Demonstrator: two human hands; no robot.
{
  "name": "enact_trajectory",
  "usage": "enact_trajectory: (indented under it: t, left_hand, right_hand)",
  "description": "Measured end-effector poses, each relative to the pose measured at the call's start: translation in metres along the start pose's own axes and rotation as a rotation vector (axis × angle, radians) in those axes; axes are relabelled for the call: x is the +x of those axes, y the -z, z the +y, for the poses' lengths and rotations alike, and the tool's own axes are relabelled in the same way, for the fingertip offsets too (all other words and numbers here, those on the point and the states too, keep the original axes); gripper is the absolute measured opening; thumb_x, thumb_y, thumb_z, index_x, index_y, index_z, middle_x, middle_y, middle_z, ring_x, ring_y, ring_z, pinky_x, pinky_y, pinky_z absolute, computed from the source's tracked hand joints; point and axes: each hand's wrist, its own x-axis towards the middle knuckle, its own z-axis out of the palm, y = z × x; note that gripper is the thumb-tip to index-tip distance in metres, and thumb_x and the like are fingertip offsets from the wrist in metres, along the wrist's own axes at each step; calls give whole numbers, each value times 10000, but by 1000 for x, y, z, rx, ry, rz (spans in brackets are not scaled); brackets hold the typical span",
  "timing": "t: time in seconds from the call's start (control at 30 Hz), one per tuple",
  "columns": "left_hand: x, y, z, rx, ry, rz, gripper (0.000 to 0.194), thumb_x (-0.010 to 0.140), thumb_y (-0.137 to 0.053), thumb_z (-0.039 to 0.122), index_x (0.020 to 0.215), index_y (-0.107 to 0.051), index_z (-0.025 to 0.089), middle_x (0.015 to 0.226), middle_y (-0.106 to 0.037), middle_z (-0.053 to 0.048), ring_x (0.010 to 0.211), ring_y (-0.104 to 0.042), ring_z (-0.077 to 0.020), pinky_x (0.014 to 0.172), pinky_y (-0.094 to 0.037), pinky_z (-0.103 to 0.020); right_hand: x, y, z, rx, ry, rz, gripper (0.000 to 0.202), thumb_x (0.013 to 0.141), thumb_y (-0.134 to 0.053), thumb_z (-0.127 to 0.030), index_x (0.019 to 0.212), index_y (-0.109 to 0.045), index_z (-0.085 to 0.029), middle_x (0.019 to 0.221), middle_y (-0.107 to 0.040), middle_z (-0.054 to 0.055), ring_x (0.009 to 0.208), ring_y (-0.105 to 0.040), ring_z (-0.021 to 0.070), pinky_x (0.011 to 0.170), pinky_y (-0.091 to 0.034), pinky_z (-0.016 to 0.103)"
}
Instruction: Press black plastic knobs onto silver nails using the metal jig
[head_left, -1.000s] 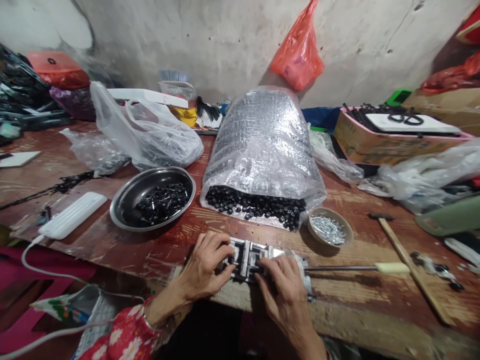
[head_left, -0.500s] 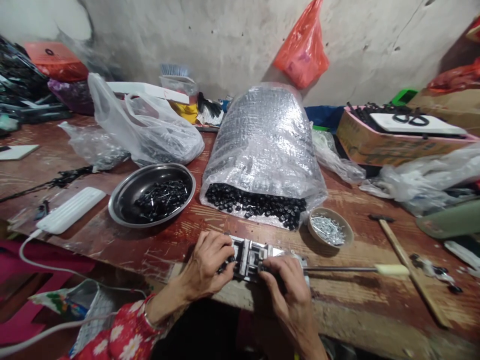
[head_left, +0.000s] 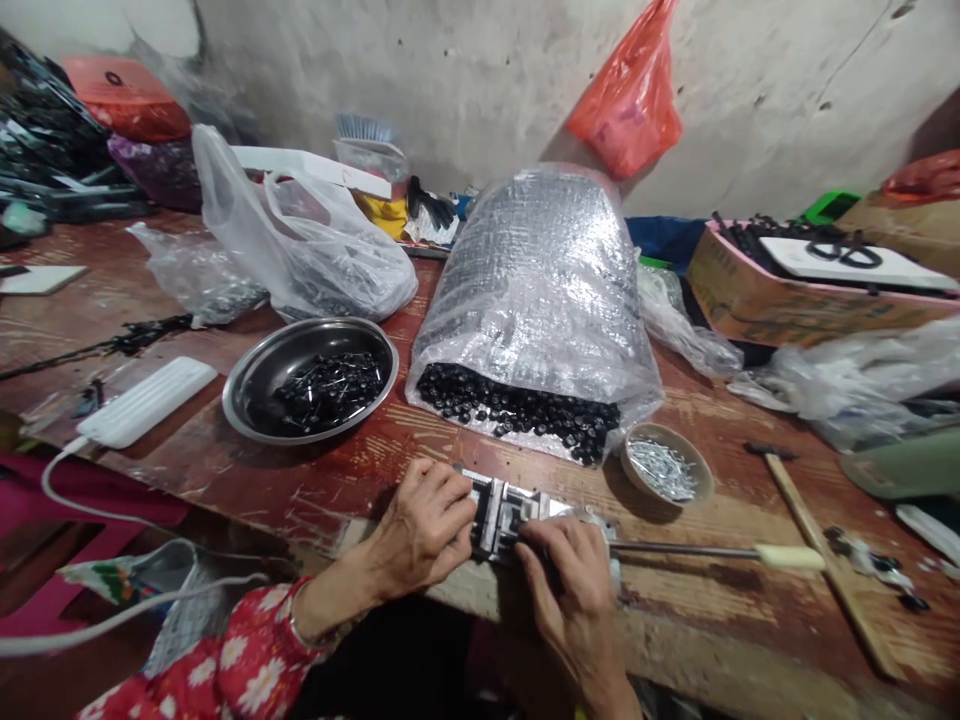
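Dim, soft light from above, and your view bends at the edges.
You get glare on the steel bowl (head_left: 311, 378) (slight blur at the corners).

Left hand (head_left: 424, 525) and right hand (head_left: 566, 580) side by side, palms down, fingers curled.

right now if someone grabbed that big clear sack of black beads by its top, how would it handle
The clear sack would probably flop and sag: its thin plastic is crinkled and slumped on the wooden table. It looks heavy for a bag, bulging with black beads. Its mouth seems to lie open toward the left hand and right hand, so lifting it could spill rolling beads.
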Motion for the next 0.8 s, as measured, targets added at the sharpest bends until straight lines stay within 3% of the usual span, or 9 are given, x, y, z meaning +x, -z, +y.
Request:
enact_trajectory:
  t: [0.3,0.53,0.8]
  left_hand:
    - [0,-6,9,51,40,1,94,793,-597,112,843,-603,191,1045,-633,-95,951,-503,-266,825,-382,-445]
    - [-5,-2,5,55,32,-17,61,846,-625,176,904,-634,194,1142,-616,-104,986,-500,-276,850,-372,-450]
    - [-5,-4,1,-46,107,29,39,880,-603,179,851,-628,187,1059,-602,-86,970,-503,-253,842,-373,-414]
  right_hand:
    - [-3,-17,-6,-206,26,68,207,954,-576,-116,1131,-628,-210,927,-557,67,875,-445,248,751,-398,399]
    - [-5,-18,-2,-269,69,68,215,954,-595,-136,1151,-627,-214,909,-526,55,864,-433,239,742,-387,386]
    - [-4,-18,-1,-316,67,37,124,965,-559,-164,1025,-628,-247,892,-538,51,858,-443,246,786,-368,416]
